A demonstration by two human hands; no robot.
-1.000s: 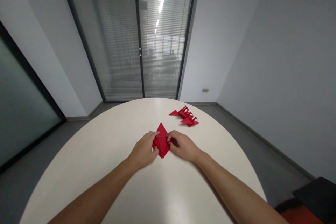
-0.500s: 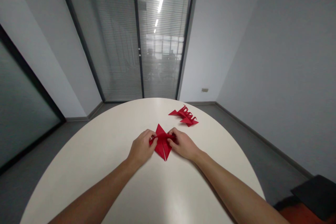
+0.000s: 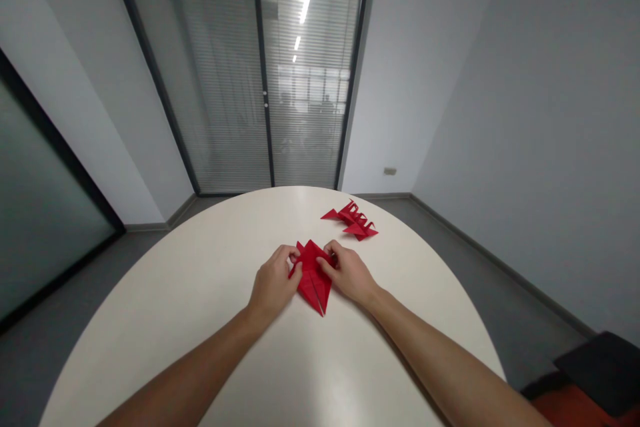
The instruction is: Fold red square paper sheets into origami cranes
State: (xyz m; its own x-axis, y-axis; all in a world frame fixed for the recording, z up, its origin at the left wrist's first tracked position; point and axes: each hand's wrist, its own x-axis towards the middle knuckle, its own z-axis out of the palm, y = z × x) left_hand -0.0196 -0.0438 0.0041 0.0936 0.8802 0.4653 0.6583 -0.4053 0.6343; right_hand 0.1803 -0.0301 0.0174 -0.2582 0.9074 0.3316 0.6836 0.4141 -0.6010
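Note:
A red sheet of folded paper (image 3: 313, 280) is held between my two hands over the table. It has a kite-like outline, with a slit down its middle and two points toward me. My left hand (image 3: 276, 275) pinches its left edge between thumb and fingers. On the right edge, my right hand (image 3: 351, 272) grips it the same way, thumb on top and fingers partly hidden behind. Beyond my right hand lies a group of several folded red paper cranes (image 3: 354, 221), close together and touching.
Everything rests on a round white table (image 3: 200, 280). Past its far edge stands a glass partition (image 3: 225, 80) with blinds, beside a grey wall (image 3: 540, 113). At the lower right is a black and orange chair (image 3: 595, 380).
The red paper's upper part, raised in a fold across the middle before, now lies flatter with a blunter top. Its lower points have shifted slightly toward me and right.

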